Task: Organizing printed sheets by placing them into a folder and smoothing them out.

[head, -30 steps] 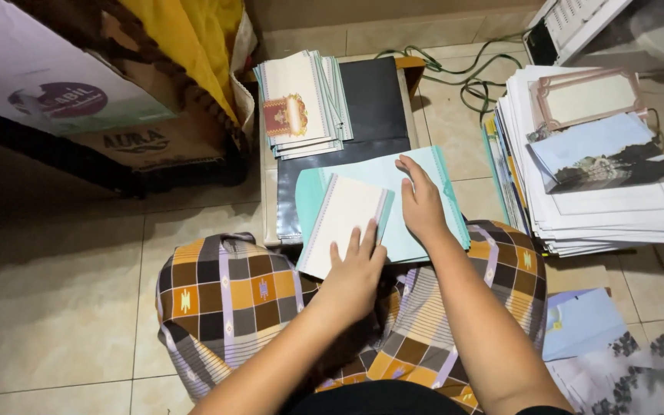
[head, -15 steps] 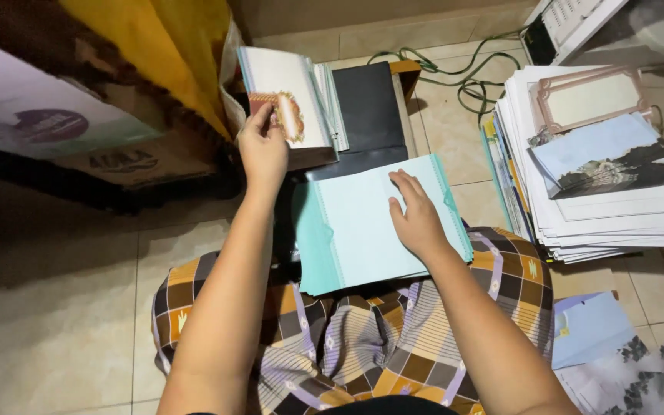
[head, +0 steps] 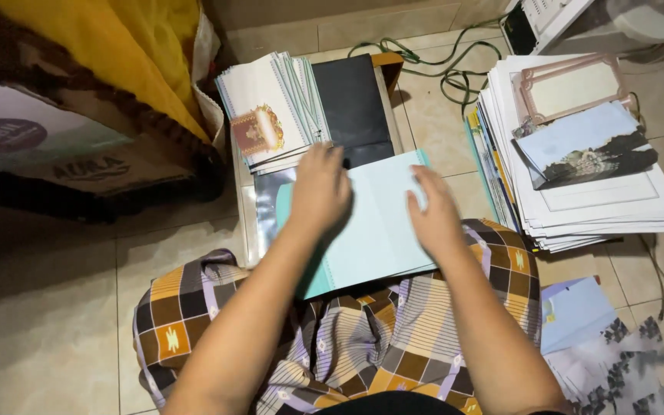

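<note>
Both hands lie flat & open on a pale teal card sheet resting across the person's lap and a low table edge. L hand presses its upper-left part, R hand its right part. Fanned card stack sits just behind; tall paper pile to the right.

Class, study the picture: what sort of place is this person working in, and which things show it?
Probably a home workspace on a tiled floor: stacks of printed white cards and a low wooden board used as a desk, with both hands on a pale green folded card.
</note>
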